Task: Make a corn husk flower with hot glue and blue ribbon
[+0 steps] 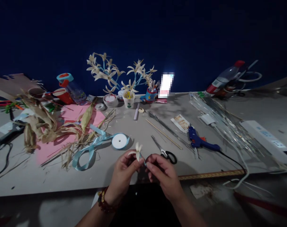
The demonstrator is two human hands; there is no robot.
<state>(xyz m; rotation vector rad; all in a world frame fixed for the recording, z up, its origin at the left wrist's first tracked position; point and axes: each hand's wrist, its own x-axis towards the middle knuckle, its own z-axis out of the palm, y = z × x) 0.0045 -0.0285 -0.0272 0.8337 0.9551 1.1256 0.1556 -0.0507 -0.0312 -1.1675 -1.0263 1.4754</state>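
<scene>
Near the table's front edge, my left hand [125, 171] pinches a cream-coloured artificial flower [138, 152] with its petals up. My right hand [163, 175] is closed, thumb against fingers, on the flower's thin light-blue stem; how far the stem runs is hidden by the fingers. Beyond my left hand lies a roll of light-blue ribbon [120, 141], its loose length looping to the left. Black-handled scissors [169, 155] rest just past my right hand.
A blue glue gun [202, 142] with a cord lies to the right, near thin wires [173, 129] and a wooden stick [164, 134]. Dried corn husks [43, 123] cover pink paper [55, 146] at left. Finished flower branches [105, 71] stand in cups at the back.
</scene>
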